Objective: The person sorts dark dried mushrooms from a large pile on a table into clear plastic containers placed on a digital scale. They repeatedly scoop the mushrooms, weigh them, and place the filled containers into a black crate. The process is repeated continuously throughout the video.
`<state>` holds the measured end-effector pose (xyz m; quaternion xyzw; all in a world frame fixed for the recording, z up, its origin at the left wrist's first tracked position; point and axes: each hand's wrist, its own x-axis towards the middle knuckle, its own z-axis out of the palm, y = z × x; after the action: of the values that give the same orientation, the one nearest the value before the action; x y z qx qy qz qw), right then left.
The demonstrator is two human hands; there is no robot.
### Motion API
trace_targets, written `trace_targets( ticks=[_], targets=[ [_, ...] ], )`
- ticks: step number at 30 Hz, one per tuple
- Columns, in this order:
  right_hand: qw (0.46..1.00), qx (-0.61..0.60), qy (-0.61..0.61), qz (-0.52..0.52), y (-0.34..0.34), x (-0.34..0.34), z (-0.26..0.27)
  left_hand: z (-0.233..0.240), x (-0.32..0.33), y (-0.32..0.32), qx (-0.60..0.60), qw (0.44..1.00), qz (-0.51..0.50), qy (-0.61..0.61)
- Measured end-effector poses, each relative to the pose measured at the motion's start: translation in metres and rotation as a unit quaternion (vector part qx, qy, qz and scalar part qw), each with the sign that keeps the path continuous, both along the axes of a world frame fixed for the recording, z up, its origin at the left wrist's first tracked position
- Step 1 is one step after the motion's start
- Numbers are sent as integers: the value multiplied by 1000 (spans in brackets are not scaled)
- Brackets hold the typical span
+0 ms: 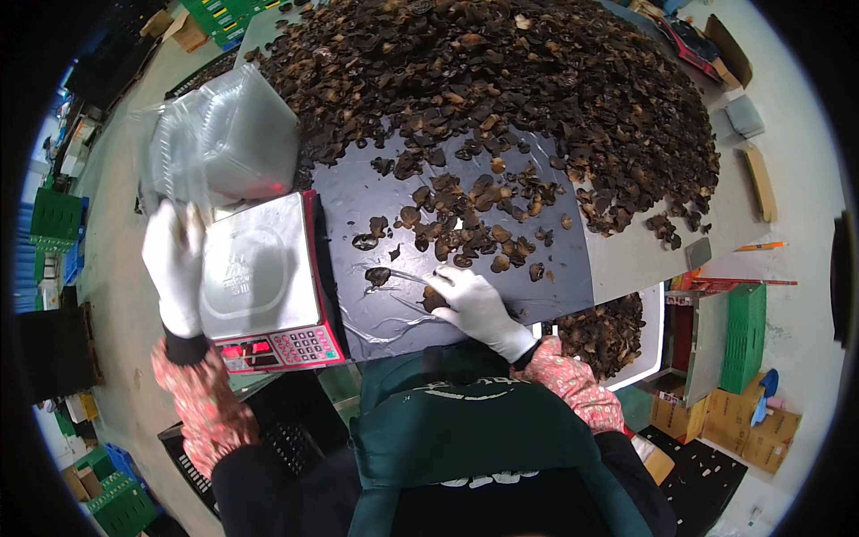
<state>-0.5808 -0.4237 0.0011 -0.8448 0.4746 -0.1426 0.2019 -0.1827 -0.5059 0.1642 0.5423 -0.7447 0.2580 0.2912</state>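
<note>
My left hand (173,262), in a white glove, is at the left edge of a red digital weighing scale (262,268). Its fingers are at a blurred clear plastic piece by a stack of clear plastic containers (251,134); whether they grip it cannot be told. The steel pan of the scale bears nothing. My right hand (473,305), gloved in white too, rests low over the dark sheet covering (362,194) of the table. A dark dried mushroom-like piece (435,299) lies at its fingertips. More such pieces (483,194) are scattered beyond it, below a large heap (470,74).
A white tub (649,335) of the same dark pieces stands below the table's edge at the right. Green crates (743,335) and cardboard boxes (748,429) are at the far right. A second red device (691,47) is at the top right.
</note>
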Motion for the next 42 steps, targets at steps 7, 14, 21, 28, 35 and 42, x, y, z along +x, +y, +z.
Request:
trace_targets(
  ticks=[7, 14, 21, 28, 35, 42],
  targets=[
    [987, -131, -74, 56, -3, 15, -57, -57, -21, 118, 178, 977, 33, -111],
    [911, 170, -357, -117, -35, -41, -45, -84, -37, 148, 253, 963, 58, -79],
    [756, 322, -502, -269, -62, -99, -20, -131, -144, 119, 258, 957, 3, 128],
    [948, 63, -270, -154, -127, -74, -30, -200, -190, 80, 349, 931, 88, 64],
    [990, -130, -42, 30, -162, 21, -33, -223, -189, 74, 293, 949, 70, 94],
    [990, -6, -139, 17, -165, 4, -55, -218, -204, 48, 247, 870, 72, 420]
  ],
)
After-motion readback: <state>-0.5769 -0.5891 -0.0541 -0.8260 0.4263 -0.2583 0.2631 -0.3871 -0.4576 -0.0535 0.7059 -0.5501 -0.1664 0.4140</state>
